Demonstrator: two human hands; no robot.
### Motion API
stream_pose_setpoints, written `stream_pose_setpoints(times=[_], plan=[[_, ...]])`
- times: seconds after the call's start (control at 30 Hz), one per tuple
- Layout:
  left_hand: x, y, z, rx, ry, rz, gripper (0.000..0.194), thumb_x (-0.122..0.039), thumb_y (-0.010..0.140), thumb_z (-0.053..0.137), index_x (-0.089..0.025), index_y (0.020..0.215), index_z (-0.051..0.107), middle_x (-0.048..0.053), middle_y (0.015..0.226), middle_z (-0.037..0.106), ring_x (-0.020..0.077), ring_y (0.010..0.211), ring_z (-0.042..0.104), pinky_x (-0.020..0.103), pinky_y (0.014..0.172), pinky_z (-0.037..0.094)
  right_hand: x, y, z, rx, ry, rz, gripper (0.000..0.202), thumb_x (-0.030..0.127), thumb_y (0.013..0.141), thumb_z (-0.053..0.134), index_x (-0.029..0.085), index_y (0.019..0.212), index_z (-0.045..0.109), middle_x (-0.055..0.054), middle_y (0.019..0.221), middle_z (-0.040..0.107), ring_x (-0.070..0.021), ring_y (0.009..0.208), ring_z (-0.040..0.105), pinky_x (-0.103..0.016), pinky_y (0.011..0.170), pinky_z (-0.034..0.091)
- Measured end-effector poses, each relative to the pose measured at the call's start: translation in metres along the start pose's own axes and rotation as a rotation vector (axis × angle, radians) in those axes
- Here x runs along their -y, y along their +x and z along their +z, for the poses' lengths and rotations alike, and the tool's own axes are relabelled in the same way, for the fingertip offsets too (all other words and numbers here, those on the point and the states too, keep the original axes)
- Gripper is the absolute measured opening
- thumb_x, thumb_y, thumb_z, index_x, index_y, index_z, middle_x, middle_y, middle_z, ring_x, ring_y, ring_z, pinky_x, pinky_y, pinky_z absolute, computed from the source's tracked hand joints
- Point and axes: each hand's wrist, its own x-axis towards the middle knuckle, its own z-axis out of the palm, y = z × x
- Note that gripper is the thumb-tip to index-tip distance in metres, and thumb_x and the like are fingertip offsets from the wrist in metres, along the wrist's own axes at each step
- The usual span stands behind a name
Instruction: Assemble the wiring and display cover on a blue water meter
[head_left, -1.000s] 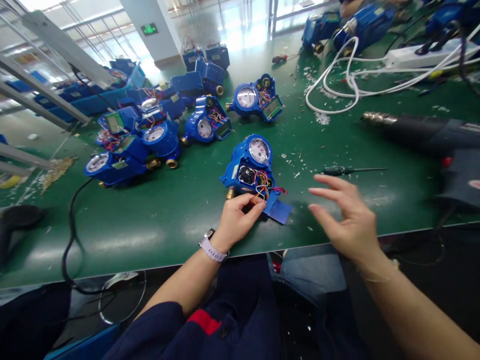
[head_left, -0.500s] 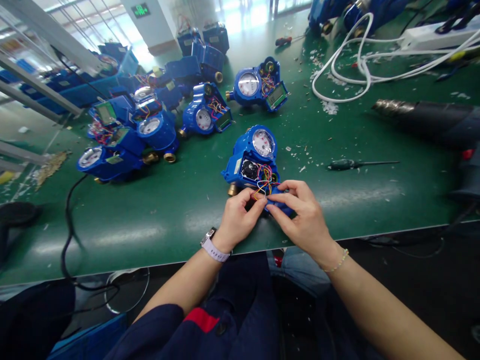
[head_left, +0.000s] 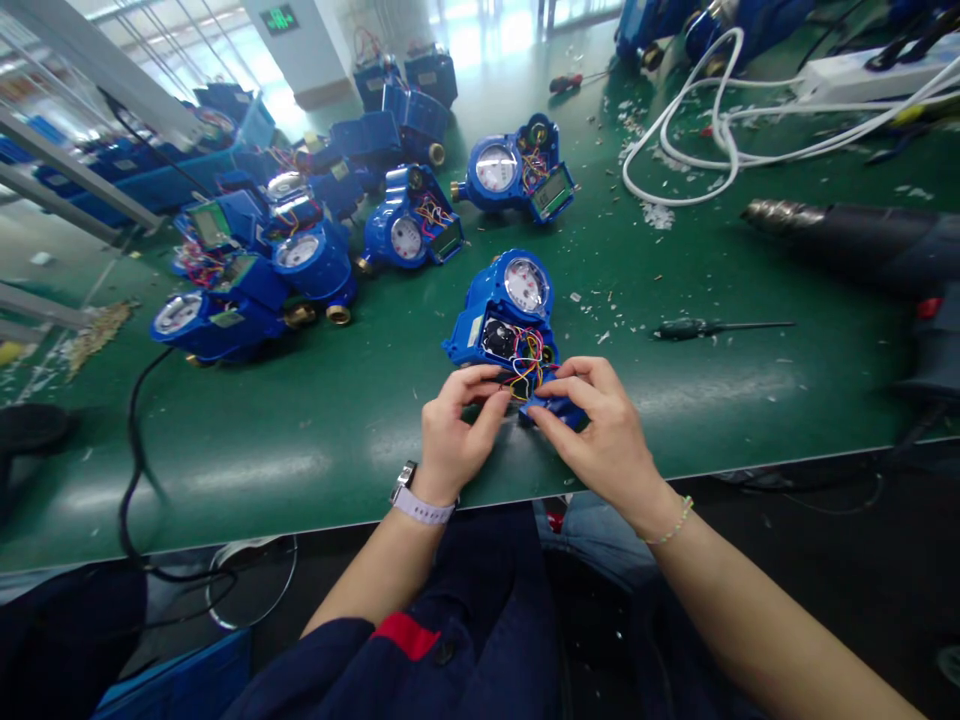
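Observation:
A blue water meter (head_left: 487, 300) with a round dial lies in front of me, its electronics housing open. Thin coloured wires (head_left: 529, 352) run from the housing to a small blue cover (head_left: 562, 408) at its near side. My right hand (head_left: 607, 430) grips that cover between thumb and fingers. Left of it, my left hand (head_left: 459, 432) is curled, thumb and forefinger closed at the edge of the wires; the exact wire between the fingertips is too small to make out.
Several more blue meters (head_left: 405, 235) stand at the back and left. A dark screwdriver (head_left: 686, 329) and a heat gun (head_left: 847, 235) lie on the right. White cable (head_left: 675, 195) loops behind them, among scraps on the green table (head_left: 300, 420).
My left hand has moved a little left, away from my right fingertips, opening a gap between the hands. My right hand stays at the cover. The meter has not moved.

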Motion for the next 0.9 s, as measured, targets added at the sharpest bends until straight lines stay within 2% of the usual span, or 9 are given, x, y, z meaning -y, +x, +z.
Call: stream_pose_setpoints(times=[0.1,0.17,0.3,0.5,0.63,0.7,0.77,0.83,0.9], plan=[[0.004,-0.001,-0.011,-0.238,0.018,0.081,0.013,-0.03,0.088,0.065,-0.017,0.085,0.063,-0.001,0.07,0.068,0.0107,0.063,0.067,0.022,0.064,0.053,0.002,0.002,0.0,0.003,-0.034,0.004,0.011,0.023,0.082,0.07,0.016,0.089,0.067,-0.009,0.1,0.054,-0.0235,0.095,0.055,-0.042,0.083,0.049],[0.006,0.001,-0.015,-0.269,-0.02,0.132,0.026,-0.031,0.09,0.062,-0.017,0.069,0.057,-0.003,0.058,0.061,0.0097,0.056,0.062,0.022,0.058,0.049,0.003,0.003,0.0,-0.002,-0.08,0.007,0.012,0.024,0.08,0.073,0.017,0.088,0.067,-0.008,0.098,0.055,-0.023,0.092,0.055,-0.041,0.081,0.049],[0.001,0.01,-0.019,-0.142,-0.04,0.293,0.04,-0.029,0.096,0.051,-0.018,0.058,0.047,-0.003,0.052,0.052,0.0103,0.056,0.057,0.024,0.057,0.045,0.004,0.008,0.002,-0.014,-0.179,0.01,0.012,0.024,0.077,0.077,0.02,0.08,0.067,-0.004,0.092,0.055,-0.0219,0.088,0.054,-0.039,0.078,0.046],[-0.025,0.035,-0.018,0.049,0.286,0.563,0.01,-0.022,0.091,0.055,-0.019,0.083,0.06,0.003,0.085,0.068,0.016,0.084,0.061,0.034,0.08,0.048,0.001,0.008,0.001,0.013,-0.146,0.01,0.005,0.021,0.082,0.071,0.019,0.079,0.067,-0.004,0.09,0.055,-0.021,0.087,0.053,-0.038,0.079,0.045],[-0.029,0.051,-0.014,0.141,0.479,0.728,0.008,-0.024,0.089,0.058,-0.023,0.089,0.066,0.002,0.095,0.071,0.0187,0.096,0.061,0.037,0.088,0.047,-0.001,0.007,-0.002,0.047,-0.097,0.008,0.005,0.02,0.086,0.064,0.02,0.083,0.068,-0.006,0.092,0.056,-0.022,0.089,0.053,-0.04,0.08,0.046],[-0.026,0.055,-0.011,0.221,0.556,0.742,0.011,-0.026,0.09,0.057,-0.026,0.094,0.068,0.002,0.108,0.07,0.0216,0.112,0.058,0.043,0.101,0.042,-0.001,0.007,-0.004,0.071,-0.084,0.006,0.008,0.02,0.088,0.06,0.019,0.084,0.067,-0.007,0.094,0.056,-0.0227,0.091,0.054,-0.041,0.082,0.046],[-0.022,0.057,-0.008,0.29,0.611,0.716,0.016,-0.028,0.092,0.055,-0.028,0.099,0.069,0.001,0.118,0.067,0.0244,0.125,0.05,0.051,0.112,0.03,0.0,0.007,-0.005,0.095,-0.09,0.004,0.011,0.019,0.09,0.057,0.019,0.086,0.066,-0.007,0.095,0.057,-0.0233,0.092,0.054,-0.042,0.084,0.045],[-0.018,0.056,-0.005,0.309,0.628,0.681,0.019,-0.029,0.093,0.053,-0.03,0.103,0.069,0.0,0.122,0.066,0.0262,0.132,0.045,0.056,0.117,0.019,0.0,0.007,-0.005,0.115,-0.109,-0.004,0.012,0.019,0.092,0.054,0.019,0.087,0.065,-0.008,0.096,0.058,-0.0239,0.093,0.054,-0.043,0.085,0.045],[-0.015,0.054,-0.003,0.286,0.618,0.658,0.019,-0.03,0.093,0.053,-0.031,0.103,0.069,0.0,0.123,0.065,0.0268,0.134,0.043,0.057,0.118,0.014,0.0,0.007,-0.006,0.132,-0.13,-0.016,0.012,0.02,0.093,0.052,0.019,0.087,0.063,-0.008,0.098,0.058,-0.0243,0.094,0.053,-0.043,0.085,0.044]])
